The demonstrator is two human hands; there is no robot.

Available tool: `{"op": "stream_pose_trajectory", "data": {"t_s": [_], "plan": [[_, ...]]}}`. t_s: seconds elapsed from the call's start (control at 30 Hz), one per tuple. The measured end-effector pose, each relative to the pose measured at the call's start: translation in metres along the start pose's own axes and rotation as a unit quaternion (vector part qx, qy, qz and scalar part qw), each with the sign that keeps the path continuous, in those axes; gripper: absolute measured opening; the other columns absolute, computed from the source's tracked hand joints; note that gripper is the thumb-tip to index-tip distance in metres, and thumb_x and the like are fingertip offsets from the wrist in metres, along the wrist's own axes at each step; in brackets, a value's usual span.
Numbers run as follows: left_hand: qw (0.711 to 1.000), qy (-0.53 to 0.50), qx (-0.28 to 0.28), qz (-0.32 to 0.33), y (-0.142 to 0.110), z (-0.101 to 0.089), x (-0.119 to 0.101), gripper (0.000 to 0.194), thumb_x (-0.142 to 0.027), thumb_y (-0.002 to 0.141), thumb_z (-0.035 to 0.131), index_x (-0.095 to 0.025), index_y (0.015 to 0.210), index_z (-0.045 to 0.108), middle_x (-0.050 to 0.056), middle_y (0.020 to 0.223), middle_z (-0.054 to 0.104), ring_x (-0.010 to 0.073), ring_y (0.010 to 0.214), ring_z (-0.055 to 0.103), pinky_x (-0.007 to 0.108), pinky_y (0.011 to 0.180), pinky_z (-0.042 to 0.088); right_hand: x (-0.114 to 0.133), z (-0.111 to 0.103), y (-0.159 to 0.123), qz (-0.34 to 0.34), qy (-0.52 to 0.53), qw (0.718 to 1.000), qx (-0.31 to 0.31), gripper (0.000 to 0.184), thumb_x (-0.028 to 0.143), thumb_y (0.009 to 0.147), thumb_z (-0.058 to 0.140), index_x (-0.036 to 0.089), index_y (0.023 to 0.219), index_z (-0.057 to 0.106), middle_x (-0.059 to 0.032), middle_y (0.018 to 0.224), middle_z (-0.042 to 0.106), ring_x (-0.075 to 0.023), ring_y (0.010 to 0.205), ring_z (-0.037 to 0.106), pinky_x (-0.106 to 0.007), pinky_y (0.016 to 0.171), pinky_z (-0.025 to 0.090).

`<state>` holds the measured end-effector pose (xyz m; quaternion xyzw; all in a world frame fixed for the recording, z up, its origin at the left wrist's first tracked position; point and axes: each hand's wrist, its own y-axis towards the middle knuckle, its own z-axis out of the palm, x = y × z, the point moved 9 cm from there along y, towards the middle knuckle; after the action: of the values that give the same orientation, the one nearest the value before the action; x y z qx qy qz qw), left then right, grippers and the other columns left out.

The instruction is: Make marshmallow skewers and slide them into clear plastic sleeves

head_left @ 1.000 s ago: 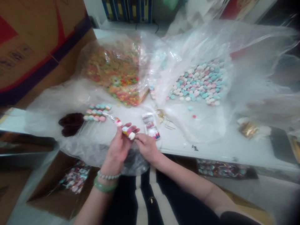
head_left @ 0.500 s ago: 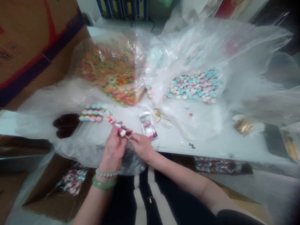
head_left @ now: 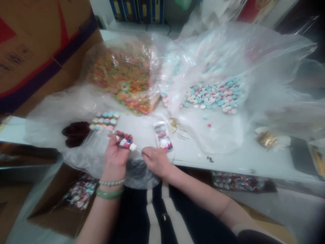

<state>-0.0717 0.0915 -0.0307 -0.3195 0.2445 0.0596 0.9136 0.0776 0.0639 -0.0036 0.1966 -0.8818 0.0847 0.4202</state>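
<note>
My left hand (head_left: 115,152) is turned palm up and grips a short stick of candy pieces (head_left: 125,143), red and white with a white tip. My right hand (head_left: 156,161) sits just to its right, fingers curled, and a thin clear stick may run to it, though I cannot tell. Beyond my left hand lies a row of pastel candy sticks (head_left: 104,121). A printed strip packet (head_left: 163,136) lies to the right of my fingers.
A plastic bag of orange-mixed candies (head_left: 122,81) and a heap of pastel candies (head_left: 212,96) lie on plastic sheeting on a white table (head_left: 228,162). A cardboard box (head_left: 38,47) stands at left, another with wrapped sweets (head_left: 81,193) below.
My left hand has rotated palm up and moved left with the candy stick. My right hand has drawn away from the stick's tip, leaving a gap between my hands.
</note>
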Motion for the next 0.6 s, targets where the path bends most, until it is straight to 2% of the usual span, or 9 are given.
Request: {"op": "stream_pose_trajectory", "data": {"t_s": [0.1, 0.17, 0.23, 0.33, 0.4, 0.5, 0.6], "plan": [[0.999, 0.029, 0.025, 0.011, -0.006, 0.005, 0.01, 0.025, -0.032, 0.097, 0.052, -0.018, 0.079, 0.062, -0.001, 0.069, 0.062, 0.012, 0.064, 0.061, 0.03, 0.073, 0.055, -0.011, 0.0, 0.005, 0.062, 0.122, 0.991, 0.001, 0.013, 0.019, 0.085, 0.055, 0.019, 0.076, 0.063, 0.001, 0.076, 0.065, -0.0145, 0.076, 0.059, -0.025, 0.07, 0.038], [0.997, 0.067, 0.028, 0.014, -0.011, 0.005, 0.019, 0.026, -0.035, 0.096, 0.053, -0.017, 0.08, 0.062, -0.001, 0.067, 0.06, 0.0119, 0.06, 0.058, 0.03, 0.069, 0.055, -0.021, 0.004, 0.005, 0.122, 0.239, 0.963, 0.004, 0.009, 0.019, 0.08, 0.058, 0.02, 0.072, 0.062, 0.0038, 0.068, 0.06, -0.0128, 0.069, 0.055, -0.024, 0.067, 0.038], [0.995, 0.09, 0.026, 0.016, -0.014, 0.005, 0.026, 0.026, -0.036, 0.094, 0.056, -0.016, 0.08, 0.062, 0.0, 0.066, 0.059, 0.0118, 0.058, 0.058, 0.029, 0.067, 0.055, -0.029, 0.012, 0.002, 0.19, 0.365, 0.911, 0.01, 0.006, 0.021, 0.075, 0.059, 0.019, 0.07, 0.061, 0.0058, 0.057, 0.052, -0.0107, 0.057, 0.047, -0.023, 0.058, 0.035], [0.993, 0.11, 0.042, 0.001, -0.015, 0.009, 0.032, 0.028, -0.041, 0.091, 0.06, -0.015, 0.082, 0.063, 0.001, 0.068, 0.06, 0.0133, 0.062, 0.061, 0.031, 0.07, 0.056, -0.034, 0.026, -0.005, 0.263, 0.518, 0.814, 0.024, 0.01, 0.028, 0.068, 0.063, 0.018, 0.07, 0.061, 0.0077, 0.049, 0.043, -0.0079, 0.046, 0.033, -0.021, 0.045, 0.023], [0.99, 0.126, 0.052, -0.027, -0.014, 0.01, 0.035, 0.03, -0.044, 0.09, 0.061, -0.015, 0.084, 0.063, 0.003, 0.072, 0.064, 0.0164, 0.068, 0.065, 0.034, 0.073, 0.057, -0.035, 0.03, -0.007, 0.275, 0.564, 0.779, 0.023, 0.016, 0.031, 0.064, 0.067, 0.017, 0.071, 0.062, 0.0079, 0.048, 0.042, -0.0068, 0.044, 0.029, -0.021, 0.043, 0.016], [0.987, 0.157, 0.034, -0.028, -0.011, 0.007, 0.031, 0.025, -0.038, 0.089, 0.063, -0.014, 0.083, 0.064, 0.005, 0.075, 0.067, 0.0193, 0.075, 0.068, 0.036, 0.076, 0.058, -0.04, 0.028, -0.005, 0.271, 0.575, 0.772, 0.012, 0.02, 0.033, 0.061, 0.069, 0.016, 0.071, 0.062, 0.0084, 0.046, 0.04, -0.0061, 0.043, 0.027, -0.021, 0.042, 0.013], [0.975, 0.223, 0.002, 0.025, -0.01, -0.001, 0.02, 0.02, -0.032, 0.086, 0.065, -0.013, 0.082, 0.065, 0.005, 0.073, 0.067, 0.0182, 0.069, 0.067, 0.033, 0.071, 0.058, -0.045, 0.021, -0.004, 0.266, 0.549, 0.793, 0.002, 0.019, 0.033, 0.062, 0.069, 0.017, 0.07, 0.061, 0.0087, 0.046, 0.039, -0.0066, 0.044, 0.028, -0.022, 0.043, 0.017]]}}
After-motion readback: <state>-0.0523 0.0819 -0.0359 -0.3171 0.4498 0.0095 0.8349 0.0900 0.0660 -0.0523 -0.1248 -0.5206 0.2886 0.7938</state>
